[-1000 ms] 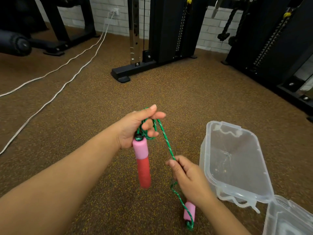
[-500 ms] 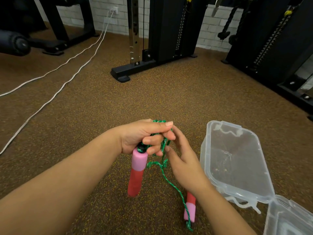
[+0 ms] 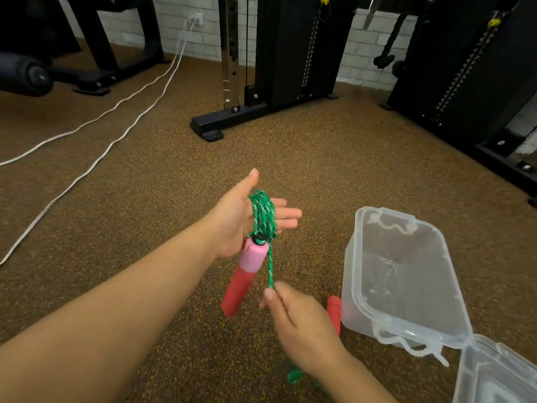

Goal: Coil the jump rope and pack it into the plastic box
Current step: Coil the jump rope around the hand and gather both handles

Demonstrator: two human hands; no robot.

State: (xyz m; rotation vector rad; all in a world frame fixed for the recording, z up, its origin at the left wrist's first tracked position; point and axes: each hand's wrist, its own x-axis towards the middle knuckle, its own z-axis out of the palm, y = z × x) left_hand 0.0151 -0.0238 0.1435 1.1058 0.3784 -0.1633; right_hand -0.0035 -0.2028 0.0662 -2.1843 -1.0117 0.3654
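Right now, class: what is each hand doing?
Left hand: open, green rope coiled around its palm.
Right hand: pinching the rope.

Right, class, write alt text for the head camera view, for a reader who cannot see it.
A person's left hand, open, has green rope coiled around its fingers, a pink-and-red handle hanging below, while the right hand pinches the rope's free length. An open clear plastic box sits empty on the brown gym floor to the right.

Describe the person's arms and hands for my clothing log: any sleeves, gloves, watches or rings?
Both forearms are bare, with no sleeve in view. The left hand and right hand wear no gloves; no watch, bracelet or ring shows. The right hand is motion-blurred.
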